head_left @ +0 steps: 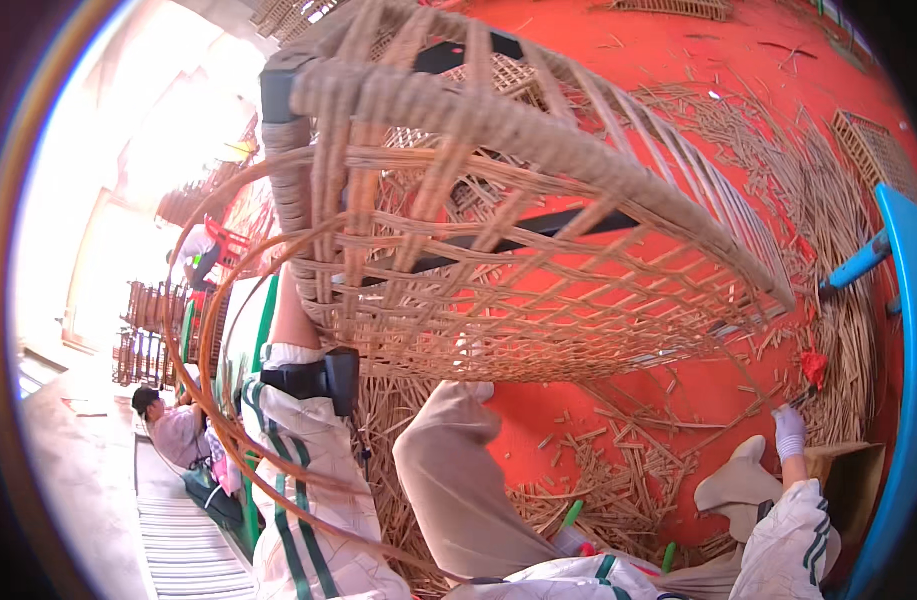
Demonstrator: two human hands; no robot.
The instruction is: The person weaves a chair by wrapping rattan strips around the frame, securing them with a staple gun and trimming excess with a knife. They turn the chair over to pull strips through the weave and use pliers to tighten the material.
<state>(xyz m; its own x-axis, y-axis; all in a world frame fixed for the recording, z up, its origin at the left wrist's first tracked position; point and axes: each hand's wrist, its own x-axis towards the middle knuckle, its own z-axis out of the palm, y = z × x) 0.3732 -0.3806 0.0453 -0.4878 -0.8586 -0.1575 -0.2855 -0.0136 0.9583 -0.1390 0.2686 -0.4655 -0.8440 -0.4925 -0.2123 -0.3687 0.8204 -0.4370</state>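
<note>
A large woven cane panel (pixel 539 290) on a frame fills the upper middle, tilted. Its wrapped rim (pixel 479 110) runs along the top, and dark bars show through the open lattice. My left forearm (pixel 297 318) rises to the panel's left edge; the hand itself is hidden behind the weave. Far to the right, my right hand (pixel 791 432) in a pale glove is closed, apparently pinching a thin cane strand (pixel 751 380) that runs toward the panel's lower right corner. Long loops of cane (pixel 211 400) hang from the panel on the left and curve down across my left sleeve.
Cut cane pieces (pixel 619 470) litter the red floor (pixel 519 440) around my knee. A thick cane pile (pixel 847 340) lies at right, beside a blue plastic chair or stool (pixel 911 270) and a cardboard box (pixel 851 475). Another person (pixel 174 428) sits at left.
</note>
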